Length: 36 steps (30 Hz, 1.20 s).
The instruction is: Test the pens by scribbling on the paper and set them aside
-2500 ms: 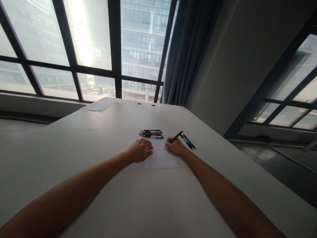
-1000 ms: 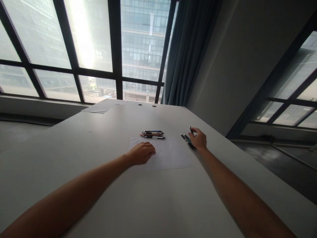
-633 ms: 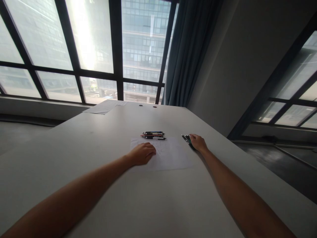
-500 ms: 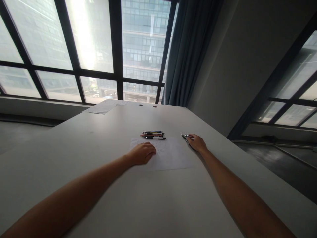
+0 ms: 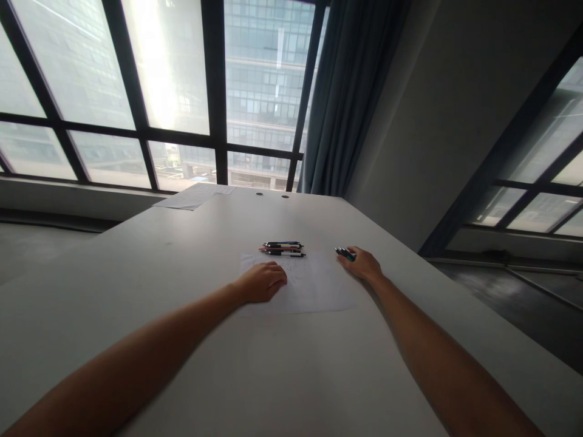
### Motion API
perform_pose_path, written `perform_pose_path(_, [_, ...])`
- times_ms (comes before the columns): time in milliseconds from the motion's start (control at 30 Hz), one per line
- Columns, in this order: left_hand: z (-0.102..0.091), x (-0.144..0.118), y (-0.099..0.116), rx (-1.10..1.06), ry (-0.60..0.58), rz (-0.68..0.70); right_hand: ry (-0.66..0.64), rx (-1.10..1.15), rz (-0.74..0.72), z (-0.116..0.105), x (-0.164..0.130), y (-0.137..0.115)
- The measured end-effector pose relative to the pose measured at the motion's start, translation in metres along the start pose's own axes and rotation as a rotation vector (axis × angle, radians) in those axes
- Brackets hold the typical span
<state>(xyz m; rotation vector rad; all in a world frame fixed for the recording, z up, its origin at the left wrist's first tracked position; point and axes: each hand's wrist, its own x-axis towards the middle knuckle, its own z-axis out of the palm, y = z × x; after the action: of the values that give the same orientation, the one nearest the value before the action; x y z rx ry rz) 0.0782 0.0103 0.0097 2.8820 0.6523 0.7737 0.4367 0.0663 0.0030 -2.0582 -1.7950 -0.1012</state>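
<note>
My left hand (image 5: 262, 282) rests palm down on the left part of a white sheet of paper (image 5: 319, 288) with faint writing, its fingers loosely curled. My right hand (image 5: 363, 264) lies on the table just right of the sheet, over a few dark pens (image 5: 345, 252), one of them green. Only the pens' ends stick out past the fingers. Whether the fingers grip them is hidden. A second small bunch of pens (image 5: 282, 247), black and red, lies side by side just beyond the sheet's far edge.
The long white table (image 5: 182, 255) runs away toward large windows (image 5: 173, 91). More papers (image 5: 194, 195) lie at its far left corner, and two cable holes (image 5: 272, 195) sit near the far edge. A blue curtain (image 5: 346, 97) hangs at the back right, beside a grey wall.
My right hand left the sheet with the black pen it was writing with, moved right to the pens beside the paper and now rests on them. My left hand stayed put.
</note>
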Motion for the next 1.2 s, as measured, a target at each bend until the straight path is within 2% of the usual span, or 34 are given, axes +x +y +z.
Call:
perform_pose_path(167, [-0.001, 0.000, -0.003, 0.022, 0.045, -0.073, 0.010, -0.042, -0.013, 0.001, -0.001, -0.003])
perform_pose_path(333, [-0.001, -0.002, -0.014, 0.126, 0.136, -0.256, 0.052, -0.002, 0.016, 0.003, -0.001, -0.002])
perform_pose_path(433, [-0.001, -0.005, -0.020, 0.156, 0.130, -0.307, 0.100, -0.039, -0.013, 0.002, -0.001, -0.004])
perform_pose_path(533, [0.000, -0.007, -0.022, 0.168, 0.100, -0.341, 0.179, -0.029, -0.103, 0.001, -0.003, -0.019])
perform_pose_path(600, [0.001, -0.007, -0.022, 0.171, 0.089, -0.351, 0.170, 0.030, -0.203, 0.004, -0.007, -0.036])
perform_pose_path(733, [0.003, -0.007, -0.022, 0.181, 0.086, -0.370, 0.034, 0.142, -0.495, 0.017, -0.022, -0.078])
perform_pose_path(833, [0.004, -0.007, -0.022, 0.186, 0.083, -0.366, -0.058, 0.184, -0.620, 0.025, -0.035, -0.101])
perform_pose_path(900, [0.004, -0.007, -0.022, 0.190, 0.084, -0.362, -0.069, 0.175, -0.634, 0.025, -0.040, -0.108])
perform_pose_path(1067, [0.002, -0.007, -0.020, 0.185, 0.075, -0.383, 0.020, 0.095, -0.557, 0.016, -0.043, -0.107])
perform_pose_path(1200, [0.003, -0.008, -0.021, 0.172, 0.091, -0.373, -0.005, 0.092, -0.567, 0.014, -0.044, -0.106])
